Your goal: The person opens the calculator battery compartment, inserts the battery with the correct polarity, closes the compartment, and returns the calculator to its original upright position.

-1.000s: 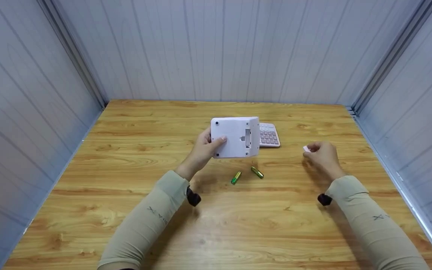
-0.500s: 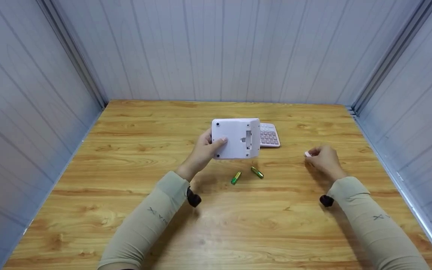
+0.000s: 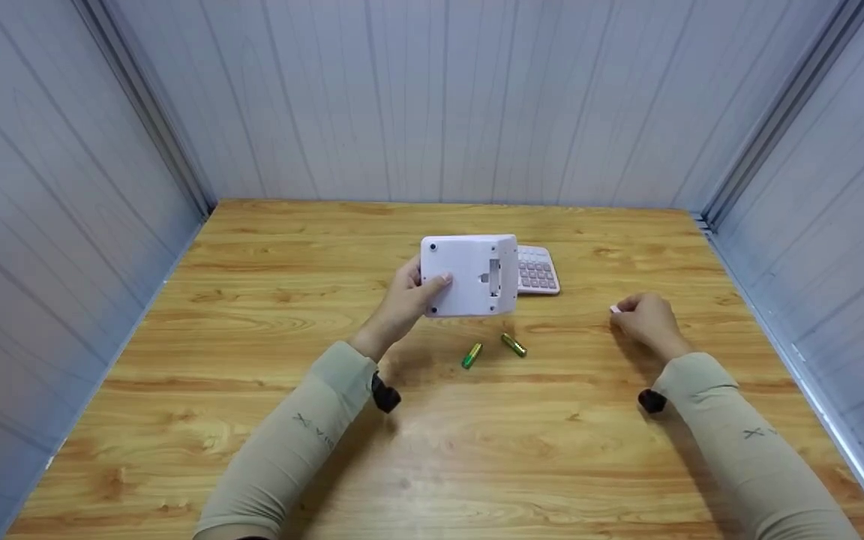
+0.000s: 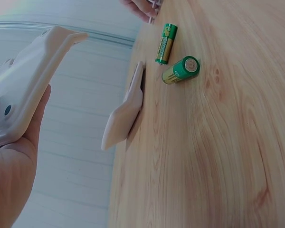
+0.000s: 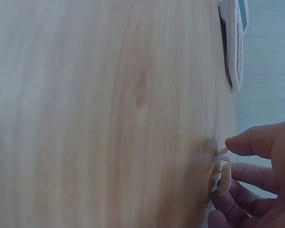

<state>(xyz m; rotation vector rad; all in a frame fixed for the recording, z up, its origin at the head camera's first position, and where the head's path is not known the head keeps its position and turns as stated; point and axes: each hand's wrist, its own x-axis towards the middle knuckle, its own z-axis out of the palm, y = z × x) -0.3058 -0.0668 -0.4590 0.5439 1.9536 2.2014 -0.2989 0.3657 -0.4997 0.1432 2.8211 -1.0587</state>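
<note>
My left hand (image 3: 400, 301) grips a white calculator (image 3: 466, 289) above the table, its thumb lying across the back. The calculator's back faces me, and its battery compartment (image 3: 495, 278) is uncovered, with no battery visible inside. Off to the right, my right hand (image 3: 649, 324) pinches a small white battery cover (image 5: 224, 179) between thumb and fingers, close to the tabletop. Two green-and-gold batteries, one on the left (image 3: 472, 355) and one on the right (image 3: 514, 345), lie on the table in front of the held calculator.
A second calculator (image 3: 539, 271) lies keys up on the wooden table (image 3: 312, 255), partly hidden behind the held one. Pale panel walls (image 3: 447, 105) enclose the table at the back and both sides.
My right hand has lowered a little toward me, and the battery cover has turned so less of its face shows. The held calculator has barely shifted; the batteries stay put.
</note>
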